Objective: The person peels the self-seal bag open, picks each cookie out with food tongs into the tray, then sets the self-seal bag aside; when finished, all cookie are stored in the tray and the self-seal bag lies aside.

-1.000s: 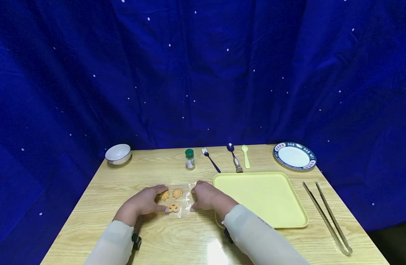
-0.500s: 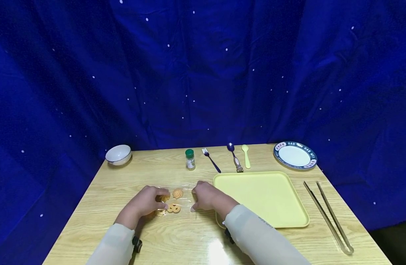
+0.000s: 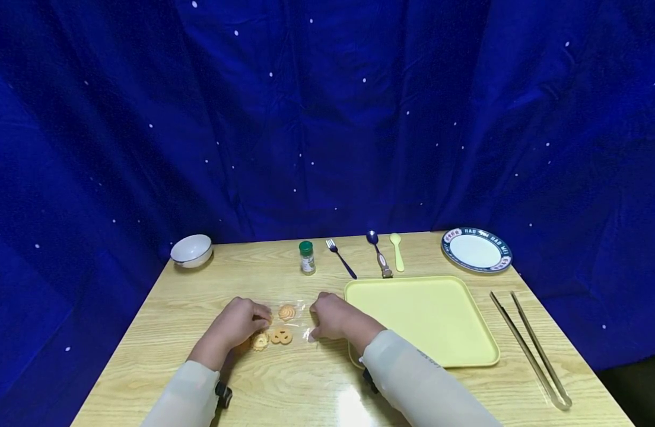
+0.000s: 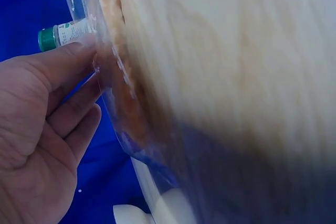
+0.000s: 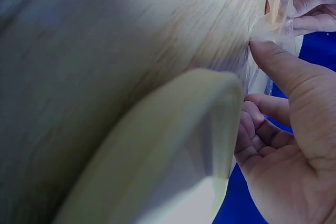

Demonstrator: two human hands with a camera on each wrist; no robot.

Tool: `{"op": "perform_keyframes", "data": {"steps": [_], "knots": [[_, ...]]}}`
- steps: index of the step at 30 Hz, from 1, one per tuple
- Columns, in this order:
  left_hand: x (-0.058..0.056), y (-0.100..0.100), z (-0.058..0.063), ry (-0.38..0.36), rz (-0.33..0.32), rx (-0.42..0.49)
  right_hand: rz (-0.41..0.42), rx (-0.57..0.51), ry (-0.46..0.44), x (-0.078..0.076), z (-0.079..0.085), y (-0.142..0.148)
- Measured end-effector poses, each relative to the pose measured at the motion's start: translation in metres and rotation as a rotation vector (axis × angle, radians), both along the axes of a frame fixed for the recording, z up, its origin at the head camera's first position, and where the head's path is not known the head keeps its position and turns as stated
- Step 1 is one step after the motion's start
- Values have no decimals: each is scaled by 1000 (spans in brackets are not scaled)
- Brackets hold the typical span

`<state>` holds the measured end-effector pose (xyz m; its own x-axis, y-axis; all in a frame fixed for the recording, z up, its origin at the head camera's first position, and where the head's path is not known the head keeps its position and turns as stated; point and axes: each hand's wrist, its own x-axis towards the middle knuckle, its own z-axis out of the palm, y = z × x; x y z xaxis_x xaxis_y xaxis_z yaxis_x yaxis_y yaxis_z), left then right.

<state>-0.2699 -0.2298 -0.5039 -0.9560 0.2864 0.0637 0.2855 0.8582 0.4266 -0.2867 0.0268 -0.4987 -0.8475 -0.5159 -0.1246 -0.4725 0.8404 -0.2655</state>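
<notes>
A clear plastic bag of cookies (image 3: 287, 338) lies flat on the wooden table, left of the yellow tray. A swirl cookie, a pretzel-shaped cookie and a ruffled round one show through the film. My left hand (image 3: 244, 323) pinches the bag's left part between thumb and forefinger, partly covering a cookie. In the left wrist view, the film (image 4: 118, 66) stands beside the thumb, the other fingers bent behind. At the bag's right edge, my right hand (image 3: 333, 317) holds the film with thumb and curled fingers, its wrist over the tray's left rim.
The yellow tray (image 3: 423, 320) lies right of the bag, with metal tongs (image 3: 530, 350) beyond it. Along the back stand a white bowl (image 3: 191, 250), a green-capped seasoning jar (image 3: 307, 257), a fork (image 3: 340, 258), a dark spoon (image 3: 379, 254), a yellow spoon (image 3: 397, 252) and a rimmed plate (image 3: 476, 250).
The left hand's thumb and fingers have drawn together from a wide spread. The cookies have shifted inside the bag, baring the ruffled one. The right hand stays put.
</notes>
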Motion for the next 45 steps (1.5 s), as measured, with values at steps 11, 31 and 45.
{"op": "perform_keyframes", "data": {"steps": [11,31,45], "knots": [[5,1,5,49,20,-33,-12,13,-8,0,1,-1],[11,2,12,169,17,-38,12,15,8,-1,2,1],[14,0,15,221,19,-25,55,40,64,0,2,0]]}}
